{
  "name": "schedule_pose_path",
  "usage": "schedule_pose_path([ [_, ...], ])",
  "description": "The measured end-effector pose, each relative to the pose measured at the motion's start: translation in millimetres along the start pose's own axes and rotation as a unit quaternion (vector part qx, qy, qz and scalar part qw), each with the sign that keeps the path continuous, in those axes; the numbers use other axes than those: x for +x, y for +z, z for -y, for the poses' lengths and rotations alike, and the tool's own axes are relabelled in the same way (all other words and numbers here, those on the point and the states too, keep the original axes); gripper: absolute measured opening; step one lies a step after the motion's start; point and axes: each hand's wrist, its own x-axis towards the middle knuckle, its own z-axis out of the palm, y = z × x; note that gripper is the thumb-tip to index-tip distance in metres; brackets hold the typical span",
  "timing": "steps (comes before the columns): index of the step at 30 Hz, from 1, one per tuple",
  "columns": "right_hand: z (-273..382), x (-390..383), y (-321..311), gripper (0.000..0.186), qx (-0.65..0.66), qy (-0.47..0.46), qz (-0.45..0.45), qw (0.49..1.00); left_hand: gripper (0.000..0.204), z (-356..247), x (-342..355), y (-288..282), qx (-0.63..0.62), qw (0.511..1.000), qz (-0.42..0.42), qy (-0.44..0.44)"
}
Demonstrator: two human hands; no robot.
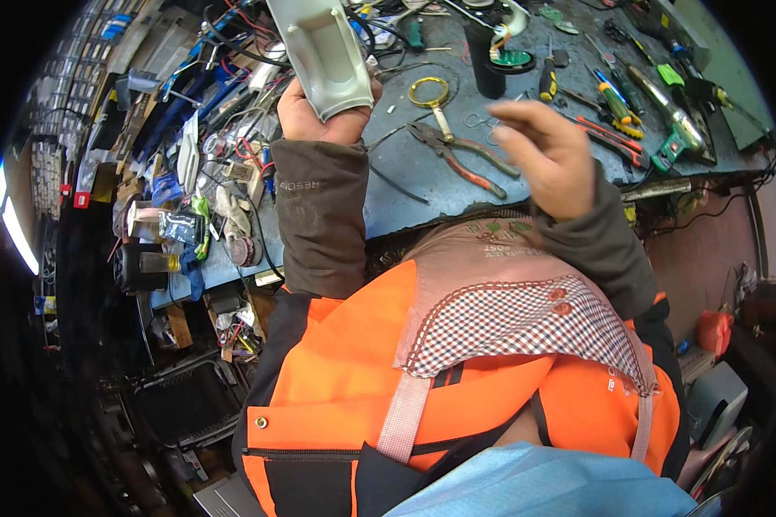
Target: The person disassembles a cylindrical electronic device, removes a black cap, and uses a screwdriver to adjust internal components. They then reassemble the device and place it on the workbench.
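My left hand (pixel 326 121) is wrapped around the lower end of a pale grey plastic housing shell (pixel 319 53), with its hollow inner side turned up. My right hand (pixel 550 157) hovers above the front part of the bench, fingers apart and no object visible in it. Beside it lie pliers with red and grey handles (pixel 462 161), spread at the jaws. Just beyond them is a magnifying glass with a brass-coloured rim (pixel 428 92) and pale handle. A black cylindrical holder (pixel 485 62) stands farther back, next to a round green circuit board (pixel 512 59).
The blue workbench (pixel 397 202) carries several screwdrivers, including a yellow-and-black one (pixel 547 80), and a red-handled tool (pixel 612 140) at right. Cables, parts and scraps crowd the left side (pixel 233 164). A black crate (pixel 185 401) sits low at left.
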Motion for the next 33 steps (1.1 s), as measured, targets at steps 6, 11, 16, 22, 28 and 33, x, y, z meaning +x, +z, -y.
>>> schedule_pose_path([
  [6, -7.7, 48.3, 64.6, 0.036, 0.146, 0.132, 0.032, 0.980, 0.040, 38.5, -6.2, -8.0, 0.100, 0.994, -0.032, 0.035],
  [11, -31.9, 52.4, 78.5, 0.019, 0.193, 0.116, -0.011, 0.974, 0.039, 42.2, -15.7, -24.8, 0.039, 0.999, -0.001, -0.005],
  [16, -55.5, 48.0, 81.5, 0.014, 0.195, 0.117, -0.058, 0.972, 0.042, 33.6, -16.4, -30.0, -0.092, 0.990, 0.069, -0.081],
  [22, -72.8, 45.1, 64.4, 0.021, -0.109, 0.080, -0.034, 0.990, 0.041, 36.2, -12.8, -27.8, -0.106, 0.993, 0.020, -0.040],
  [28, -35.1, 46.1, 71.8, 0.043, 0.213, 0.178, 0.049, 0.960, 0.045, 61.0, -13.2, -23.4, 0.078, 0.992, 0.032, 0.097],
  [33, 0.2, 37.7, 70.3, 0.049, 0.277, 0.144, 0.075, 0.947, 0.048, 85.6, -29.4, 14.8, 0.275, 0.932, 0.069, 0.227],
])
